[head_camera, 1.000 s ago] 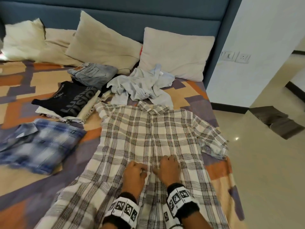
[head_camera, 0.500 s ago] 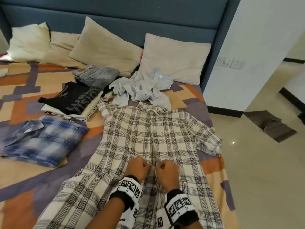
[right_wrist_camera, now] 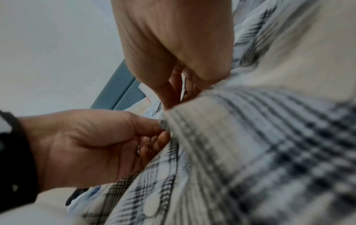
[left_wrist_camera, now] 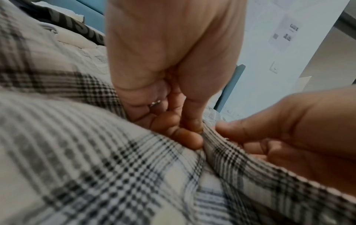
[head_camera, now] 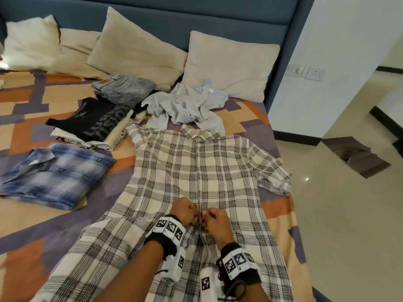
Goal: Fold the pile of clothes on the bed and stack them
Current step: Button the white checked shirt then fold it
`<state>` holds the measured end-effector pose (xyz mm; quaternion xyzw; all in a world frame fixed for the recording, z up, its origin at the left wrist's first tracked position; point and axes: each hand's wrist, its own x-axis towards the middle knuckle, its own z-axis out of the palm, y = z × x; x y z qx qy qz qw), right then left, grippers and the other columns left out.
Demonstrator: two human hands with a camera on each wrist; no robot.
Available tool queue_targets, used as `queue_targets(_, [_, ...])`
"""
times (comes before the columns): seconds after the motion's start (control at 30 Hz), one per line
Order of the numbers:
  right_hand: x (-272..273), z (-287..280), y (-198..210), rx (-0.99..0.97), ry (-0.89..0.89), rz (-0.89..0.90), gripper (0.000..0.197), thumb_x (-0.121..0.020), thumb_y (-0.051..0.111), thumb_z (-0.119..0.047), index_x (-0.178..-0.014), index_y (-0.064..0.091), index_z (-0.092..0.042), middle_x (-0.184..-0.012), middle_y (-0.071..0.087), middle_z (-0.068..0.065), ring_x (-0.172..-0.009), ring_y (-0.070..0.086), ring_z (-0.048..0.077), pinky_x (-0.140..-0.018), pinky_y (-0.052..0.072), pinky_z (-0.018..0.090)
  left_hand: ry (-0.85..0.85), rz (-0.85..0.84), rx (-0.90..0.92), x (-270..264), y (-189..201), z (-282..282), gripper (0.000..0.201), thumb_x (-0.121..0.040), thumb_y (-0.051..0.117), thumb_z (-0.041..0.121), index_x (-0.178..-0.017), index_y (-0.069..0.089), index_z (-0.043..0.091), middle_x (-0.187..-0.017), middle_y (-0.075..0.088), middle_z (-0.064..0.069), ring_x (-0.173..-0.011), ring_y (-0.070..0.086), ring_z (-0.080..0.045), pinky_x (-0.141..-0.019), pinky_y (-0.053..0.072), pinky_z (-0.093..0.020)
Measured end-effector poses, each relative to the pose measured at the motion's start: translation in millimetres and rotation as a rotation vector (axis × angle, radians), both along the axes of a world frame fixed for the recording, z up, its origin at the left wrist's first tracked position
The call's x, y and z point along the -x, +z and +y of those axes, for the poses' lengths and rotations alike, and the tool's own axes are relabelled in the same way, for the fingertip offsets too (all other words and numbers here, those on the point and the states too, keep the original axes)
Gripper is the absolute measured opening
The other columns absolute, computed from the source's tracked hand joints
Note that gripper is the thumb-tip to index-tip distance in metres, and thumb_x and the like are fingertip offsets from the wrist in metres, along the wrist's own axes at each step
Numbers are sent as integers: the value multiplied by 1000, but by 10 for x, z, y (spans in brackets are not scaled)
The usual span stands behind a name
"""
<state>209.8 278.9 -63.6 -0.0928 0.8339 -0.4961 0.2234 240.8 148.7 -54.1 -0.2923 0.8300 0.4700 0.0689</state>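
A white and black plaid shirt (head_camera: 196, 171) lies spread front up on the bed, collar toward the pillows. My left hand (head_camera: 185, 211) and right hand (head_camera: 214, 221) meet at its front placket, low on the shirt. Each hand pinches one edge of the placket. In the left wrist view the left hand (left_wrist_camera: 185, 134) has thumb and curled fingers on the plaid shirt (left_wrist_camera: 96, 167) edge. In the right wrist view the right hand (right_wrist_camera: 173, 94) pinches the plaid shirt (right_wrist_camera: 250, 137) beside the left hand (right_wrist_camera: 108, 137). A crumpled light blue garment (head_camera: 185, 105) lies beyond the collar.
Folded clothes lie at the left: a blue plaid shirt (head_camera: 54, 175), a black printed tee (head_camera: 91, 120) on a pale stack, and grey jeans (head_camera: 124, 88). Several cream pillows (head_camera: 229, 66) line the blue headboard (head_camera: 196, 16). The bed's right edge meets a tiled floor (head_camera: 338, 214).
My hands have gone from lying on the shirt front to curling and pinching the placket edges, and have drawn a little toward me.
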Motion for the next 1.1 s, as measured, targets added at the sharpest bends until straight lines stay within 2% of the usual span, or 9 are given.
queue_targets(0.17, [53,-82,-55,51,-88,-38,18,-86,72,-8,-81,75,-26,-85,76,4,-81,71,22,-81,59,46,24,-27,-36,36,17,-21,28,-88,62,6,-62,67,-4,-51,63,-4,-51,61,-16,-57,53,-27])
queue_targets(0.23, [44,-91,-52,77,-120,-20,13,-83,75,-8,-88,79,-20,-84,75,1,-81,71,20,-82,60,41,18,-43,-25,37,35,-26,23,-87,62,6,-69,71,-5,-55,64,-4,-51,60,-14,-55,52,-24])
queue_targets(0.43, [41,-61,-58,107,-112,13,13,-77,80,-4,-80,78,-17,-79,75,1,-77,72,18,-78,60,37,100,-28,-71,24,-23,-14,28,-85,61,-1,-59,69,4,-54,66,-7,-54,64,-20,-58,58,-29])
queue_targets(0.63, [95,-54,20,86,-64,-53,11,-76,79,2,-75,75,-8,-71,74,9,-67,72,23,-65,61,33,228,39,-187,-31,-113,33,37,-83,75,33,-63,71,1,-64,70,-16,-55,65,-23,-62,57,-34])
queue_targets(0.77, [115,2,81,185,-77,-198,8,-77,75,8,-80,74,1,-65,71,6,-53,66,12,-49,52,17,297,5,-226,7,-82,42,26,-80,78,16,-66,71,-5,-62,69,-18,-54,65,-26,-64,60,-42])
queue_targets(0.83, [109,15,109,200,-84,-228,4,-79,76,5,-82,74,4,-65,71,6,-50,65,8,-46,48,15,330,-19,-182,37,-78,60,22,-85,70,9,-70,70,-6,-56,66,-14,-45,62,-20,-54,60,-36])
queue_targets(0.9, [102,2,126,171,-89,-197,4,-79,77,0,-81,75,3,-67,72,7,-51,65,8,-49,50,15,330,-55,-129,55,-65,81,21,-90,64,10,-76,71,-5,-53,62,-7,-37,58,-11,-43,52,-23])
queue_targets(1.0, [120,-51,95,72,-62,-126,13,-81,77,-5,-69,74,-6,-68,72,7,-50,64,9,-50,55,22,287,-99,-96,72,-67,65,24,-91,60,11,-74,70,-1,-53,63,-4,-44,59,-13,-52,56,-25])
queue_targets(1.1, [177,-132,7,-68,-13,27,34,-84,72,-4,-53,65,-16,-69,72,10,-61,68,19,-63,61,41,228,-153,-55,98,-84,41,24,-90,58,12,-76,71,-2,-54,63,-4,-49,60,-16,-60,57,-27])
